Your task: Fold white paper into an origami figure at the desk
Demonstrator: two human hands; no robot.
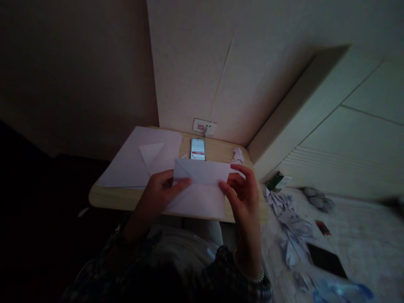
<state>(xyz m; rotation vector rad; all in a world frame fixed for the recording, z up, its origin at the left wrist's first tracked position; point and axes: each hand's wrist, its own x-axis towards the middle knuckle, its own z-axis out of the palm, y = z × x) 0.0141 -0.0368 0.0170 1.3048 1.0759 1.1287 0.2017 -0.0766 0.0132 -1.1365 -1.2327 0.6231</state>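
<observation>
I see from left: 1 table [126, 200], flat white sheets [132, 162] covering its left half, count unclear. 1 folded sheet [202, 185] at table's near edge, lower part overhanging it. Left hand [158, 189] pinches its left side, thumb on top. Right hand [243, 193] pinches its right side. 1 small box [198, 149] upright at wall. 1 crumpled scrap [238, 155] at back right corner. Paper pile [290, 223] on bed, too blurred to count. Bare wood only along front left rim.
</observation>
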